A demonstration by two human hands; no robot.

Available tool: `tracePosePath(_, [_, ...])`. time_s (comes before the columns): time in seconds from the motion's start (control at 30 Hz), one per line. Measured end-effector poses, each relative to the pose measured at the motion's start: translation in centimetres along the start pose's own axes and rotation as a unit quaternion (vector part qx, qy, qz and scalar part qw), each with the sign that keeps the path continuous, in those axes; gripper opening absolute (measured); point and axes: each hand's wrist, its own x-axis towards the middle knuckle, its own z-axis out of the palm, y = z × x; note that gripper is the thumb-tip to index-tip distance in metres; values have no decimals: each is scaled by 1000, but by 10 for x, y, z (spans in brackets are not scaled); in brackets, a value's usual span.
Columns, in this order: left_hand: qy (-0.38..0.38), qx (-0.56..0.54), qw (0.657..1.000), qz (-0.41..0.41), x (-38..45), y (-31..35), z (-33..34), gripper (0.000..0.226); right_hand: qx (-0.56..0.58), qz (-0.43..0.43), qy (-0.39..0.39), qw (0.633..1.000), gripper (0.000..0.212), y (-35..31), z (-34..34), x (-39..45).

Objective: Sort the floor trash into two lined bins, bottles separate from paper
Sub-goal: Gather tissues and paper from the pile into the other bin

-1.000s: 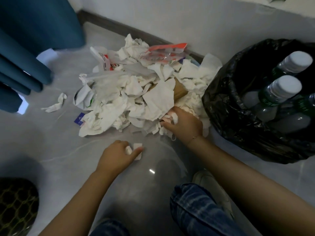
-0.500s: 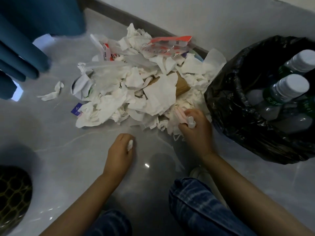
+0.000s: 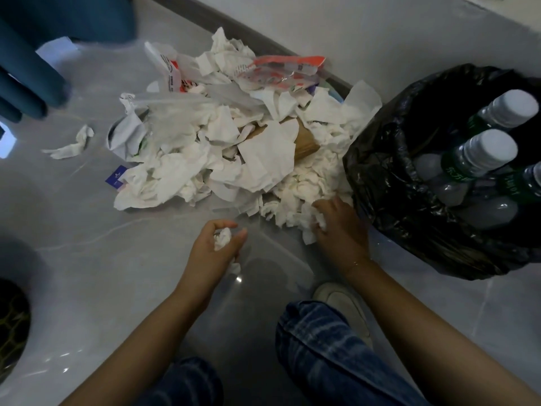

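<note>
My left hand [image 3: 212,250] is curled round a crumpled tissue wad [image 3: 223,238], held just off the grey floor [image 3: 87,230], near the 6 o'clock edge of the paper heap [image 3: 228,148]. A scrap of white shows under the heel of that hand; I cannot tell whether it is part of the same wad.

My right hand [image 3: 339,227] digs into the heap's 5 o'clock corner, fingers bent and clutching tissue [image 3: 320,221]; the fingertips are buried, so how much I hold is hidden.

In the heap: white tissue mostly, a brown paper piece [image 3: 306,142] half covered, a clear-and-red wrapper [image 3: 281,70] at 12 o'clock, a printed white packet [image 3: 169,74] at 11, a small blue card [image 3: 115,177] at 8. Print is too blurred to read.

One stray tissue [image 3: 73,143] lies apart at 9 o'clock.

The black-lined bin [image 3: 389,171] sits against the heap at 3 o'clock, cut off by the frame; white-capped bottles [image 3: 480,153] stand inside it.

A dark netted object [image 3: 11,323] at 7 o'clock is mostly out of frame, unidentifiable. Blue upholstery [image 3: 26,68] blocks 10 o'clock. My jeans [image 3: 328,347] and a pale shoe [image 3: 345,306] fill the bottom.
</note>
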Motion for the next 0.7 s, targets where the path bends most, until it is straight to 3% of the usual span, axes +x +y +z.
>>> tracePosePath(0.1, [6,3,1000,2,0,-1,-2,16,-82,-27,-23,996,42,-3,19,-7])
tracePosePath(0.27, [18,0,1000,-3,1,-5,-6,15,-63,14,-53,996,56,-2,35,-15])
tracePosePath(0.47, [28,-2,1000,-2,0,-5,-11,18,-33,-73,-16,997,25,-3,36,-4])
tracePosePath(0.63, [42,-11,999,-5,-3,-3,-22,19,149,-64,10,987,8,-23,16,-11])
tracePosePath(0.7, [56,-31,998,-16,-6,-1,-28,20,242,-37,14,969,18,-41,-2,-14])
